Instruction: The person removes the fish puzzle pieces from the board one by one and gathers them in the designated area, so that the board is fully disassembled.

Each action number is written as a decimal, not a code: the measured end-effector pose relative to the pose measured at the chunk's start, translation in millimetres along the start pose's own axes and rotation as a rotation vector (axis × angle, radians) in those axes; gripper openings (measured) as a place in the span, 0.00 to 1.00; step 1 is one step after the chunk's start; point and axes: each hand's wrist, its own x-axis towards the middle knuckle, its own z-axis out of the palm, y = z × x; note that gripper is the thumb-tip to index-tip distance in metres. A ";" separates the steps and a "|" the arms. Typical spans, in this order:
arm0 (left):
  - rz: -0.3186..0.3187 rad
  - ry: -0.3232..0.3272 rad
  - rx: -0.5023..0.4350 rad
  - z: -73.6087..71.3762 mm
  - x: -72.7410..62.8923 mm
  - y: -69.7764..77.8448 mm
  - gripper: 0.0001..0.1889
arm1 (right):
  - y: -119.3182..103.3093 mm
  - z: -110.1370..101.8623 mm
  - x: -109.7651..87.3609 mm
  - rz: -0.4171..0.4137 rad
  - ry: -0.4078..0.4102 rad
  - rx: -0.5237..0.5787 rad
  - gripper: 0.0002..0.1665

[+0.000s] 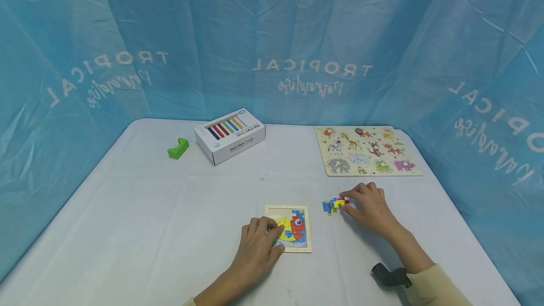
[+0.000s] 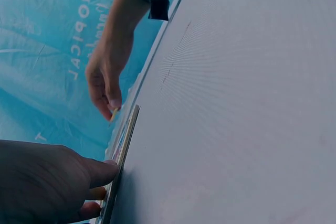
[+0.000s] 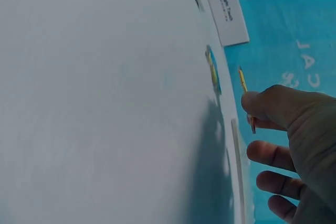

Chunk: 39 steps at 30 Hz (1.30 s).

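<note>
A small wooden puzzle tray [image 1: 309, 244] lies on the table, with several colourful fish pieces set in its right part. Over its left side rests my left hand [image 1: 257, 249]; the fingertips touch the yellow area and the thumb lies at the near edge. My right hand [image 1: 369, 207] pinches a yellow puzzle piece [image 3: 243, 81] between thumb and index finger, and its other fingers are apart from it. Below and beside that piece, loose blue puzzle pieces [image 1: 327, 207] lie on the white cloth. The left fingers hide part of the tray.
An animal puzzle board [image 1: 369, 151] lies at the back right. At the back left stand a white box [image 1: 231, 136] with a picture of coloured rows and a green curved block [image 1: 178, 148]. A black strap-like object [image 1: 388, 276] hangs by my right sleeve. Blue curtains [image 1: 272, 37] surround the table.
</note>
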 end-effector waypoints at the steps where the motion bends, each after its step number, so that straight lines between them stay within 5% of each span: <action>1: 0.001 0.002 0.000 -0.1 0.0 0.0 0.20 | 2.7 0.0 -1.2 0.002 -0.009 0.001 0.17; 13: -0.007 -0.002 -0.005 -0.2 0.1 0.5 0.20 | 17.1 2.8 -7.2 0.020 -0.066 0.025 0.16; 27: -0.007 0.000 0.005 -1.2 -0.1 1.5 0.20 | 19.0 6.1 -8.2 0.004 -0.038 0.037 0.17; 39: -0.013 0.046 0.013 0.5 1.2 4.8 0.20 | -10.2 8.3 -1.6 -0.058 -0.043 0.068 0.19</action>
